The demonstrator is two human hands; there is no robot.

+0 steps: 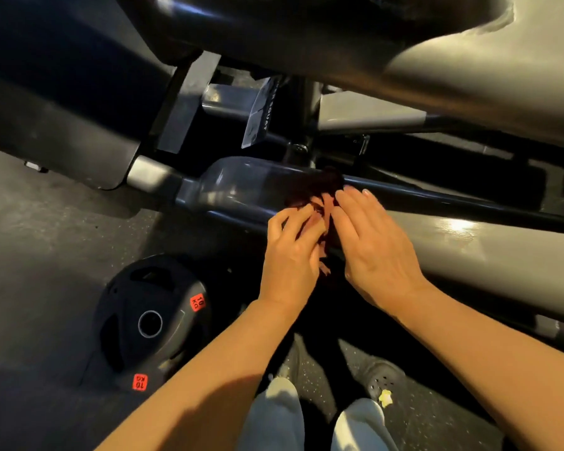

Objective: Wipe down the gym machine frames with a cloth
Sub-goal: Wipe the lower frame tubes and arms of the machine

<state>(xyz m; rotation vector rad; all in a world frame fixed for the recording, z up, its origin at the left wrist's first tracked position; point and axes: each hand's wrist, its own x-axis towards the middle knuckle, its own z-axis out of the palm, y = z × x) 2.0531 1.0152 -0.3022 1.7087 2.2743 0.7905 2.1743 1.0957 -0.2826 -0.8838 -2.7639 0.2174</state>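
A dark red cloth (319,190) lies bunched on a dark grey machine frame beam (241,187) that runs across the middle of the view. My left hand (290,252) pinches the near edge of the cloth with curled fingers. My right hand (372,242) sits just to the right, fingers fairly straight and laid over the cloth against the beam. Most of the cloth is hidden between and under the two hands.
A black 10 kg weight plate (150,320) leans on the floor at lower left. Large grey pads and frame tubes (469,60) crowd the top and right. My legs and grey shoes (381,382) stand on speckled rubber flooring below.
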